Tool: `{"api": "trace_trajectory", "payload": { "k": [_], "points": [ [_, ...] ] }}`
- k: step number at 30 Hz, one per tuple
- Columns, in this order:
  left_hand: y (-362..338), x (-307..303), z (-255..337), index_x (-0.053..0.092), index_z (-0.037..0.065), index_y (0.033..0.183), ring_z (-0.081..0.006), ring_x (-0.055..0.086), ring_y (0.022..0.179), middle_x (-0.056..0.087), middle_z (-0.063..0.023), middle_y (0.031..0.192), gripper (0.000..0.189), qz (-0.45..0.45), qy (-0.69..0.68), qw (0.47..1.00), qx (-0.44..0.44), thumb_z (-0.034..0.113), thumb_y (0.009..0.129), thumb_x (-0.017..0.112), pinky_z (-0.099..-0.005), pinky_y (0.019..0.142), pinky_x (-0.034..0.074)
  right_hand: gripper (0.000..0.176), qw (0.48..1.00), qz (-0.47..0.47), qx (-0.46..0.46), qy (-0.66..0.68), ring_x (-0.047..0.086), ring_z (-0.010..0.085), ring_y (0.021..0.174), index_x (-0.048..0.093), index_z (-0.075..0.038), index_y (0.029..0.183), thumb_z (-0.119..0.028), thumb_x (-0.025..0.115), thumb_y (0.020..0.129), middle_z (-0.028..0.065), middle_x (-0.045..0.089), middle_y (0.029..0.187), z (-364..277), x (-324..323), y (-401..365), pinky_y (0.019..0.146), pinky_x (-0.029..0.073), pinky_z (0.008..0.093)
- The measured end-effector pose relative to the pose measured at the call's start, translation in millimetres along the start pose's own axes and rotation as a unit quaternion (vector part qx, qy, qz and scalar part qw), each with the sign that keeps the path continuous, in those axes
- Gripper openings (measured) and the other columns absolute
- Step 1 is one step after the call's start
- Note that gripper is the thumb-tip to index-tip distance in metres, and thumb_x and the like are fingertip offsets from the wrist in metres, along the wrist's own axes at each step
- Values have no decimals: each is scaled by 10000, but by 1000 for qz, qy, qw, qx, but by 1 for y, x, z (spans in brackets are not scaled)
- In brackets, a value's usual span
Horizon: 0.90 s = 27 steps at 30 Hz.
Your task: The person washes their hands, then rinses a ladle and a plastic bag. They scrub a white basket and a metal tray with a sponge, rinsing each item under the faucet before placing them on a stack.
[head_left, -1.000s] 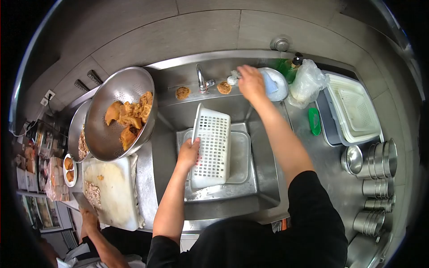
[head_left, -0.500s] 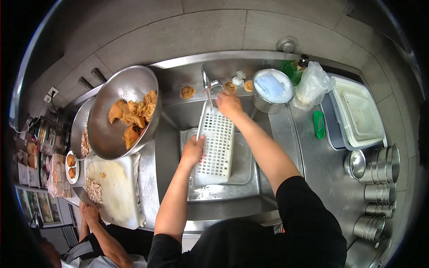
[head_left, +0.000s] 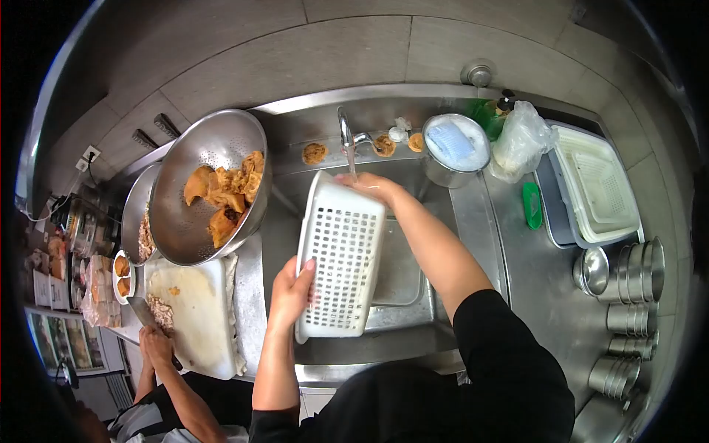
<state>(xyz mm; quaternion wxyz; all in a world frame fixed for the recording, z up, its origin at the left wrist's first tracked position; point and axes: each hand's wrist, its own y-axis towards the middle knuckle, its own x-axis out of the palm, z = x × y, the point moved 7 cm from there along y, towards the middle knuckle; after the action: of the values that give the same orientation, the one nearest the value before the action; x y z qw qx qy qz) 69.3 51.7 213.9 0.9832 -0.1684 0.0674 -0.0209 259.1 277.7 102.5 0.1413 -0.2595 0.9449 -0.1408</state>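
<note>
A white perforated plastic basket (head_left: pixel 343 258) is held tilted over the metal sink (head_left: pixel 325 351), its slotted side facing me. My left hand (head_left: pixel 290 294) grips its left edge, thumb over the slotted face. At the basket's top end is my right hand (head_left: pixel 369 186), under water running from the tap (head_left: pixel 346 133); its fingers are partly hidden behind the rim. Beneath the basket, a clear rectangular tray (head_left: pixel 402 269) lies in the sink.
A large metal colander (head_left: pixel 173 207) with orange-brown pieces stands left. Beside the cutting board (head_left: pixel 199 325), a co-worker's hands (head_left: pixel 155 347) hold a cleaver (head_left: pixel 142 314). A soapy pot (head_left: pixel 456 173), plastic bag (head_left: pixel 517 148), green brush (head_left: pixel 532 205) and metal cups (head_left: pixel 631 320) are right.
The basket has come up and toward me, turning its slotted side more fully into view. My left hand has moved left and down with it. My right hand has lowered from beside the tap to the basket's end.
</note>
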Motion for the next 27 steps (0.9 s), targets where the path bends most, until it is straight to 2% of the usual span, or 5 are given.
{"api": "trace_trajectory", "payload": {
  "k": [3, 17, 23, 25, 27],
  "points": [
    [-5, -11, 7, 583, 45, 957, -39, 485, 513, 544, 38, 655, 282, 28, -13, 999, 22, 321, 1005, 557, -213, 453, 405, 422, 993, -10, 1, 120, 651, 199, 956, 683, -22, 1143, -393, 555, 988, 130, 687, 1107, 18, -4, 19, 857, 503, 362],
    [55, 66, -5, 594, 13, 1052, -107, 551, 518, 612, -45, 707, 301, -11, 69, 997, 15, 299, 1024, 505, -286, 477, 466, 549, 950, 164, 25, -263, 632, 384, 1103, 641, 51, 1149, -408, 418, 946, 249, 642, 1200, -70, -28, -33, 937, 481, 432],
    [19, 44, -8, 585, 15, 991, -116, 560, 512, 598, -46, 658, 300, 9, 65, 998, 11, 307, 1016, 523, -290, 474, 461, 442, 968, 128, -47, -211, 653, 332, 1029, 667, -44, 1164, -346, 428, 947, 185, 680, 1138, -40, -13, 2, 913, 493, 422],
    [4, 32, -14, 567, 14, 922, -119, 558, 506, 581, -46, 616, 321, 19, 66, 997, 23, 321, 1009, 538, -293, 477, 454, 369, 996, -63, 54, -45, 628, 235, 973, 672, -83, 1134, -327, 473, 942, 106, 680, 1050, -43, 10, -21, 891, 479, 361],
    [-18, 28, -3, 553, 12, 873, -116, 547, 498, 569, -45, 591, 349, 38, 72, 996, 42, 336, 1002, 550, -298, 478, 442, 354, 995, -56, 75, -28, 604, 200, 966, 669, -80, 1117, -328, 493, 936, 81, 666, 1022, -35, 13, -21, 887, 466, 335]
  ]
}}
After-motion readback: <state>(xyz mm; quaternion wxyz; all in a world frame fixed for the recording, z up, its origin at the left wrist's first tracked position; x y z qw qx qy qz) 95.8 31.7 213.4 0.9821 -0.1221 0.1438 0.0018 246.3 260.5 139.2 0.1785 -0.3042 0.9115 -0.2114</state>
